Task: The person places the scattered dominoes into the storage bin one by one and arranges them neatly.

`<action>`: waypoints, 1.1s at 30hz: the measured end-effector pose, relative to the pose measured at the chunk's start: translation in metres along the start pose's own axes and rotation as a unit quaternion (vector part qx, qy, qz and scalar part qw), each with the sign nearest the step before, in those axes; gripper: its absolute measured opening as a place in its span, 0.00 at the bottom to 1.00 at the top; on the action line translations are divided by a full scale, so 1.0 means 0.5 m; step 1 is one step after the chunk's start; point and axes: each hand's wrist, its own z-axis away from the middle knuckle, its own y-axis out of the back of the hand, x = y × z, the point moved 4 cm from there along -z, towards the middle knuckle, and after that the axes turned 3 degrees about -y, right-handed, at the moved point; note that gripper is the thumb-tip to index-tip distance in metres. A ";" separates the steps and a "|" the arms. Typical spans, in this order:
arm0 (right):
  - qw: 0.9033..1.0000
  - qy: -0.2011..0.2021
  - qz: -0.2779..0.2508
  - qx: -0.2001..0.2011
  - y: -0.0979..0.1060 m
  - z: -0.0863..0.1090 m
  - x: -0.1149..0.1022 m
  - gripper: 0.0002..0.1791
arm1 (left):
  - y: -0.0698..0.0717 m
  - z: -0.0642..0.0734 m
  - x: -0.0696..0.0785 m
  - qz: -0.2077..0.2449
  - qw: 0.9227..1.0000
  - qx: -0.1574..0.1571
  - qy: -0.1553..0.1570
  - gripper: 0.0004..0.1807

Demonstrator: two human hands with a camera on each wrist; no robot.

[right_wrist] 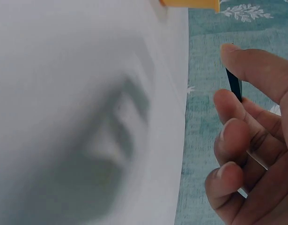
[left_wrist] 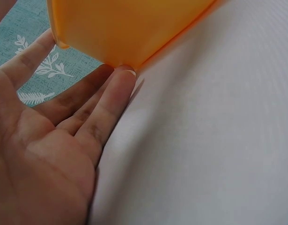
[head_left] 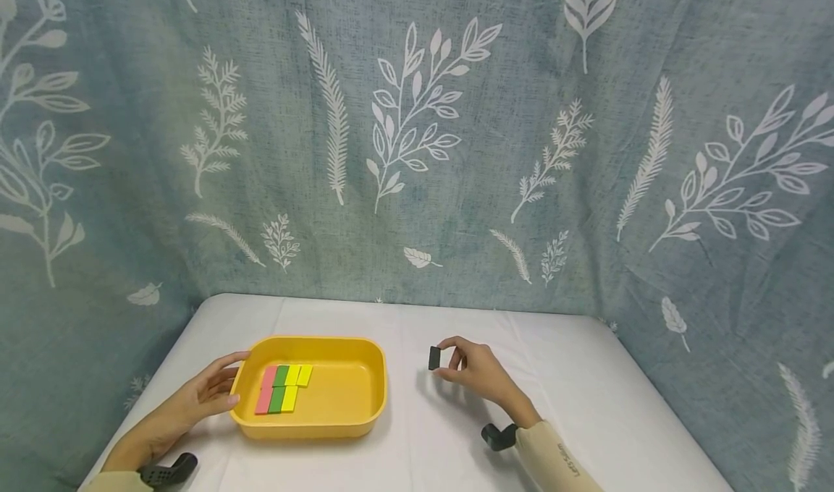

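My right hand (head_left: 481, 370) is raised over the white table, pinching a small black rectangular block (head_left: 434, 358) between thumb and forefinger. In the right wrist view the block (right_wrist: 234, 85) shows its narrow side, and the other fingers of the hand (right_wrist: 256, 136) curl loosely below it. My left hand (head_left: 198, 396) is at the left side of a yellow plastic tray (head_left: 326, 430), its fingertips touching the outer wall and rim. Inside the tray's left half lie pink blocks (head_left: 262, 401), green blocks (head_left: 276, 399) and yellow blocks (head_left: 289, 399), side by side in two rows.
A white cloth covers the table (head_left: 449, 448). Behind it and along the sides hangs a blue-green curtain (head_left: 417, 188) with white leaf prints. Each wrist wears a black camera mount, such as the right one (head_left: 499, 437).
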 end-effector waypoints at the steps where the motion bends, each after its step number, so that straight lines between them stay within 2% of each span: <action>1: 1.000 0.002 -0.001 -0.001 -0.001 -0.001 -0.004 0.26 | 0.000 -0.001 -0.001 -0.001 1.000 0.001 0.000 0.44; 17: 1.000 0.019 -0.019 -0.016 -0.036 -0.025 -0.065 0.26 | 0.004 -0.003 -0.009 -0.003 1.000 -0.001 -0.005 0.43; 33: 0.998 0.037 -0.034 -0.036 -0.071 -0.045 -0.132 0.26 | -0.002 0.000 -0.006 -0.001 1.000 0.005 0.006 0.45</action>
